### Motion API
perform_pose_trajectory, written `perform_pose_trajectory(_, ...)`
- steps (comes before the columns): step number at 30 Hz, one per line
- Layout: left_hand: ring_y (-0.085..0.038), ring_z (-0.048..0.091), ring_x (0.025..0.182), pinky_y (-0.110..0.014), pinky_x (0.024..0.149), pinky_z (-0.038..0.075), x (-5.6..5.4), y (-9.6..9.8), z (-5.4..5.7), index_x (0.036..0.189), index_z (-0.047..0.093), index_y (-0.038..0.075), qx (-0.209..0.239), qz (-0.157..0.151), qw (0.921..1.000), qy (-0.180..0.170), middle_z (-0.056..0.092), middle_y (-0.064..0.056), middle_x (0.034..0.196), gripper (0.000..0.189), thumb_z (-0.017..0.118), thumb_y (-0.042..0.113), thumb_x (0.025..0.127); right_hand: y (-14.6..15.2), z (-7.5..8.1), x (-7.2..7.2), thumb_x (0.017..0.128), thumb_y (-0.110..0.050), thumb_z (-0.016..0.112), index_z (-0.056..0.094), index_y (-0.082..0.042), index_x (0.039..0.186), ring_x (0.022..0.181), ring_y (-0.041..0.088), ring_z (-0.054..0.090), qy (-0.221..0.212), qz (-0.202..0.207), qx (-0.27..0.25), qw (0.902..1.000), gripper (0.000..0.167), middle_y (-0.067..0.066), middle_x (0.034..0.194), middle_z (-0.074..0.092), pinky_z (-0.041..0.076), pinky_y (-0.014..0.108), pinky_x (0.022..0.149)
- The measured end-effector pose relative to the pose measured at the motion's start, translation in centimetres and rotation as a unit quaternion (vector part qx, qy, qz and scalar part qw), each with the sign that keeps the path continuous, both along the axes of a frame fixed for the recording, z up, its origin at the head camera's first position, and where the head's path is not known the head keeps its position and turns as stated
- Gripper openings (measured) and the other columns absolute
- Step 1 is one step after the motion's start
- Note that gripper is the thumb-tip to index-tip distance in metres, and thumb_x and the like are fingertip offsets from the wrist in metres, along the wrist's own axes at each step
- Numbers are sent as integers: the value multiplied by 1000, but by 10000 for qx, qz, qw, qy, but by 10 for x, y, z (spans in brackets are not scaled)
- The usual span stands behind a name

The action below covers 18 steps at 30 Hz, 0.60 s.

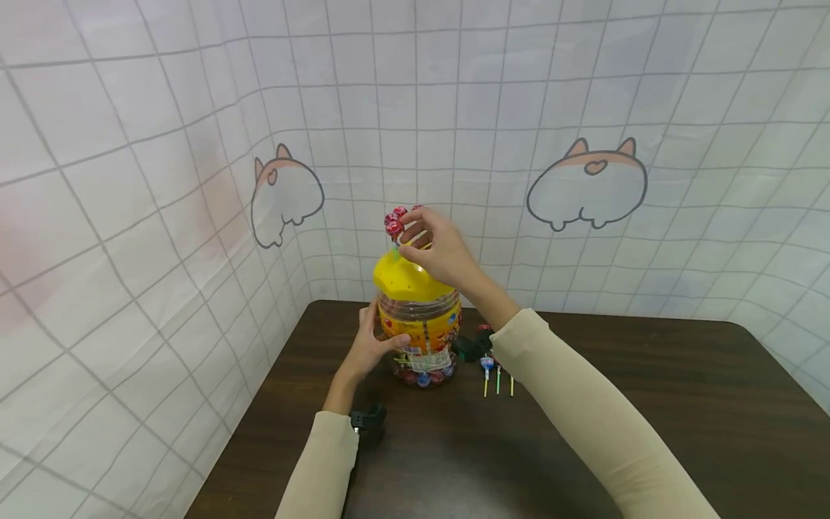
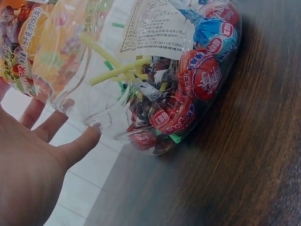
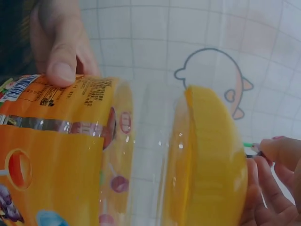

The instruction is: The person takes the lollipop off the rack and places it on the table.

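A clear plastic jar (image 1: 428, 335) with an orange label stands on the table under a yellow domed lid (image 1: 405, 280). Wrapped lollipops (image 2: 200, 75) lie in its bottom. Several red-wrapped lollipops (image 1: 394, 228) stand up from the lid on their sticks. My left hand (image 1: 368, 349) grips the jar's left side, thumb across the front. Above the lid, my right hand (image 1: 442, 249) pinches a lollipop near the top of its green stick (image 3: 247, 145); the fingers partly hide its head.
Loose lollipops (image 1: 487, 365) lie on the dark wooden table (image 1: 583, 432) right of the jar, partly behind the right sleeve (image 1: 583, 404). A white grid-patterned curtain (image 1: 493, 158) with cartoon drawings hangs behind and along the left side.
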<state>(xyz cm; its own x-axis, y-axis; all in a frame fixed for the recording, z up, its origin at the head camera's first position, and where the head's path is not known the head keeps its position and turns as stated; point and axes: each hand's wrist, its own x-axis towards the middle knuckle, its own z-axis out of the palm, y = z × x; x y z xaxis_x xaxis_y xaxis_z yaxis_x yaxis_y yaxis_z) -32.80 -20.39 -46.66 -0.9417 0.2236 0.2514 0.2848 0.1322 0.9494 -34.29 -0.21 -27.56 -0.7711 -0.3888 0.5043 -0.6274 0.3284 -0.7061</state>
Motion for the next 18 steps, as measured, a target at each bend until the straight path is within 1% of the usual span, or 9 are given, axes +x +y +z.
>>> perform_pose_trajectory(4,-32,27,141,-62,116,39,-1,1,-4,160,15,46,19,52,9999,96,20,-6,141,96,80,34,90,-7,-1,-2,93,-7,73,58,-9,127,91,26,67,-8,-144,-6,9999,37,11,107,71,59,38,85)
perform_pose_trajectory(9,-32,31,138,-60,113,44,1,2,-3,159,19,48,79,47,9999,114,22,-7,138,95,81,38,88,-11,-2,-2,92,-5,73,58,-8,125,91,26,68,72,-276,-16,9996,36,12,105,72,60,38,85)
perform_pose_trajectory(13,-31,33,137,-59,112,45,1,2,-3,159,19,48,87,87,9999,103,24,-7,136,96,82,40,87,-13,-3,-1,92,-3,73,57,-7,124,90,25,68,163,-359,-79,9992,35,12,101,73,60,37,86)
perform_pose_trajectory(18,-32,33,138,-59,114,43,0,1,-3,160,18,43,68,118,9999,85,25,-7,135,97,82,37,87,-15,-5,-1,93,-4,71,57,-8,125,90,25,67,202,-381,-280,9987,35,11,100,73,58,37,86)
